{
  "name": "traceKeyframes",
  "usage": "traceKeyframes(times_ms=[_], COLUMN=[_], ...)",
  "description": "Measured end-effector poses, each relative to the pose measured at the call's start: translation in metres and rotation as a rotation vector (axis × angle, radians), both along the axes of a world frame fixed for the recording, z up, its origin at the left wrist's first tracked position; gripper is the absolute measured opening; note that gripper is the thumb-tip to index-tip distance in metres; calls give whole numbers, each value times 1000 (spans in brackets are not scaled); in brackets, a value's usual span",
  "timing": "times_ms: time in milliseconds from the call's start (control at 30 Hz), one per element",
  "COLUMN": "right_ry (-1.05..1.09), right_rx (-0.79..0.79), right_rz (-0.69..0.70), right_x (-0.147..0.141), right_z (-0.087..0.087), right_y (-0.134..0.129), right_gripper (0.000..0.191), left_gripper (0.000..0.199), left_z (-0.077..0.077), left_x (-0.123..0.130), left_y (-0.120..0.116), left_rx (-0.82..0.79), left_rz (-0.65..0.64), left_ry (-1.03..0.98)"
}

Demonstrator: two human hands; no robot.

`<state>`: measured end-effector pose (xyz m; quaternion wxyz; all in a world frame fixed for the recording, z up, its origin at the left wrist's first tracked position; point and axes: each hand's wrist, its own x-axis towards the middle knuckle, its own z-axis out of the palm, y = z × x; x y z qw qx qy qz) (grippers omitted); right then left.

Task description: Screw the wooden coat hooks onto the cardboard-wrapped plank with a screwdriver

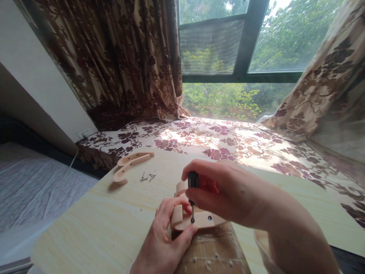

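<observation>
My right hand (228,190) is wrapped round the black handle of a screwdriver (193,182), which stands upright with its shaft pointing down. Its tip meets a screw (192,220) in a light wooden hook (202,220). A second dark screw head (210,218) shows to the right in the same piece. Fingers and thumb of my left hand (165,232) grip the hook's curved left end. The hook lies across a worn brown board (212,251), which has several small holes and marks. Part of another wooden curve (180,187) shows behind, largely hidden by my hands.
On the pale wood-grain table (94,224), two loose wooden hooks (129,167) lie at the far left, with several loose screws (147,176) beside them. Beyond is a ledge under flowered cloth (194,137), with curtains (137,57) and a window (242,45). A covered bed (37,182) is at left.
</observation>
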<state>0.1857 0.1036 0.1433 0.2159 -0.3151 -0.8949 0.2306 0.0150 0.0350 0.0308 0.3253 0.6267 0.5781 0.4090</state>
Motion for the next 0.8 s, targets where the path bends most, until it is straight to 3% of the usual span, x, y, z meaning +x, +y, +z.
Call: traceKeyframes(times_ms=[300, 533, 700, 800], right_ry=[22, 27, 18, 27], right_rx=[48, -4, 70, 17], right_rz=[-61, 80, -65, -17], right_x=[-2, -1, -5, -1], right_z=[-3, 3, -2, -1], right_y=[2, -3, 1, 0], right_gripper=[11, 8, 14, 9], left_gripper=[24, 33, 22, 28], left_z=[-4, -2, -1, -2], left_x=[-2, 1, 0, -1], left_y=[-3, -1, -1, 0], left_rx=[-3, -41, -30, -26], left_rz=[7, -12, -14, -7], left_ry=[45, -24, 10, 8])
